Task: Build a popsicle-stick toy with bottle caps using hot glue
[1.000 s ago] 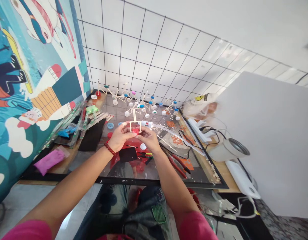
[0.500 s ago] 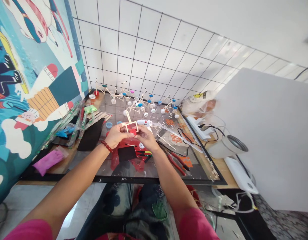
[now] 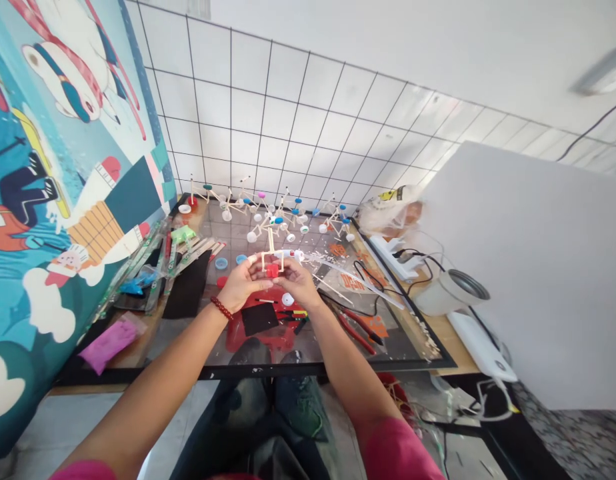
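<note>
So I've got one pale stick frame (image 3: pixel 271 243) with one red block (image 3: pixel 273 270) at its bottom, held up over the near-middle of the table (image 3: pixel 388 366). My left hand (image 3: pixel 245 285) has its left side, my right hand (image 3: pixel 299 283) has the right, fingers closed in on both.

Count around me: two blue caps (image 3: pixel 221 263) beyond my left hand, one white cap (image 3: pixel 287 299) just on the near side of my hands, two black sheets (image 3: pixel 187 287), and one red-handled tool (image 3: pixel 358 333) off to the right. The stick models (image 3: pixel 288 219) at the back overlap too much to count.

Containers: one clear packet (image 3: pixel 111 343) with pink stuff in it at the left, one with green (image 3: pixel 183 233), one with blue (image 3: pixel 139 280). The crumpled plastic bag (image 3: pixel 394 210) at the far right has something brownish inside, can't tell what.
</note>
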Available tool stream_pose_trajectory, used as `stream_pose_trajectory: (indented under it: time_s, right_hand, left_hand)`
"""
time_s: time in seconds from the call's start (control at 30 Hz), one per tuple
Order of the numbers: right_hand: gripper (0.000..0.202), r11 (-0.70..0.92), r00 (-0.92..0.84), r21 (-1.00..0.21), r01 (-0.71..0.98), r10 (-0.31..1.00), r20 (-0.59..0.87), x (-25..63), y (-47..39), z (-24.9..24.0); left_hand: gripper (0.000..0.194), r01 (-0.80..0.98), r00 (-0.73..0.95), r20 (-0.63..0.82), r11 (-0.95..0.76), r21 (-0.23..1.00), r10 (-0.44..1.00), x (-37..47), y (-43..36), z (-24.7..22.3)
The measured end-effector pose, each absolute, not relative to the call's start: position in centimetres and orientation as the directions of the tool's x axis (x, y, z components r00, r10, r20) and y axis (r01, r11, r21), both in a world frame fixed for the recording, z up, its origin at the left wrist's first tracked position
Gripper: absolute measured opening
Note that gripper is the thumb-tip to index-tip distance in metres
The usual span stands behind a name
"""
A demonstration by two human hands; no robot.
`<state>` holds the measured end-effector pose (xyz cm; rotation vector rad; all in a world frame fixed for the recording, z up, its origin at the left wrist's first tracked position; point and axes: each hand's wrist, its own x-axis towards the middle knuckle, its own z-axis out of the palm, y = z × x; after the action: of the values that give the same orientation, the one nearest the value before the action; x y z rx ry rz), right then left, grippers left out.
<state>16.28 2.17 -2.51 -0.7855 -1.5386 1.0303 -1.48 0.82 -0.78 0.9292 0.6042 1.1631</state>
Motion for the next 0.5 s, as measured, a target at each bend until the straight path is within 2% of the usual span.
stream_pose_trajectory:
  time_s: [0.2, 0.33, 0.5]
  right_hand:
    - [0.035, 0.491, -0.222, -0.868, 0.072, 0.856, 0.466, 16.4, 2.1, -2.3]
    - [0.034, 0.499, -0.230, -0.862, 0.092, 0.853, 0.469, 16.3, 2.1, -2.6]
    - [0.046, 0.478, -0.241, -0.875, 0.076, 0.860, 0.449, 16.3, 2.5, -3.5]
  left_hand:
    - [0.063, -0.525, 0.242, -0.003, 0.134, 0.840, 0.970, -1.3, 0.9, -1.2]
    - [0.061, -0.490, 0.228, 0.057, 0.064, 0.869, 0.972, -1.1, 0.8, -0.8]
    - [0.062, -0.443, 0.241, 0.032, 0.081, 0.893, 0.970, -1.2, 1.1, -1.0]
